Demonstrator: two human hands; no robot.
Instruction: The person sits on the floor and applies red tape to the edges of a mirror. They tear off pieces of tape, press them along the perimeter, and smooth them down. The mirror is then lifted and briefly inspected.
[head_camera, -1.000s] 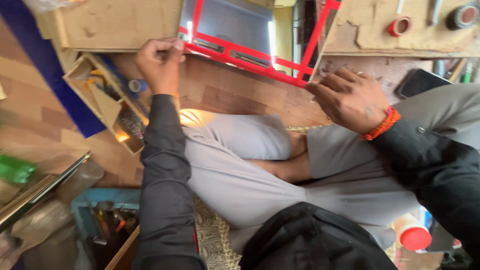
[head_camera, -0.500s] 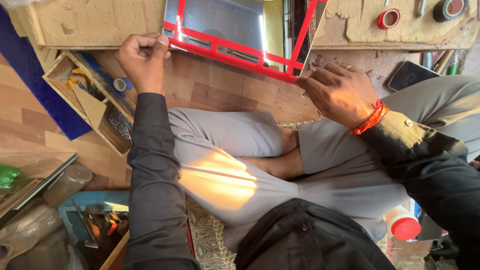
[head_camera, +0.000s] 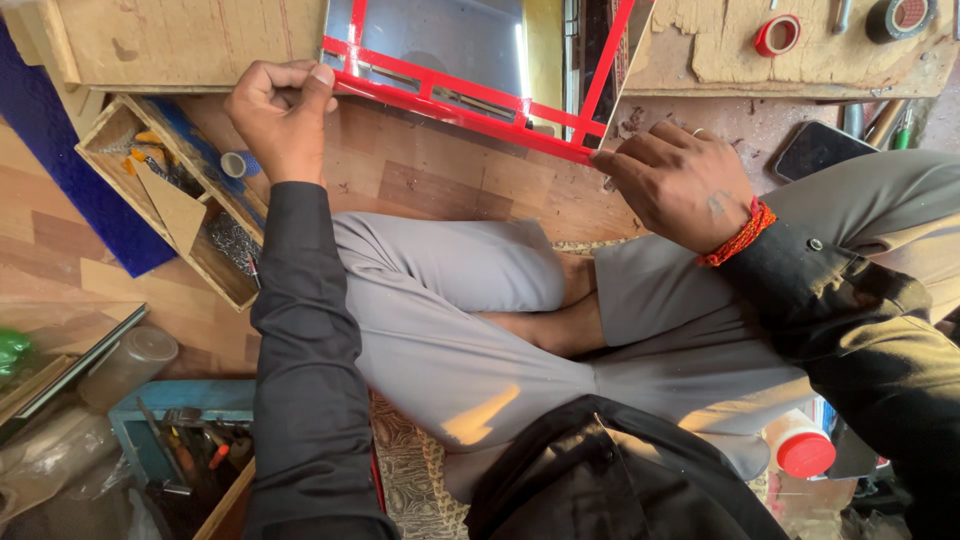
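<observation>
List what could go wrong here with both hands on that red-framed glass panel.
1. The red-framed panel is held only at its near edge, the left hand pinching one corner and the right hand the other; a slip might tip it against the wooden board.
2. Fingertips sit right on the frame edge, so a cut or pinch seems possible.
3. The open wooden tray of small parts lies close to the left elbow and could get knocked.

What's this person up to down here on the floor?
A person sits cross-legged on the floor, holding a red-framed mirror panel by its near edge. The left hand pinches the frame's left corner, and the right hand presses on the red strip at the right end. A wooden tray of small parts lies to the left, and a roll of red tape and a dark phone to the right.
</observation>
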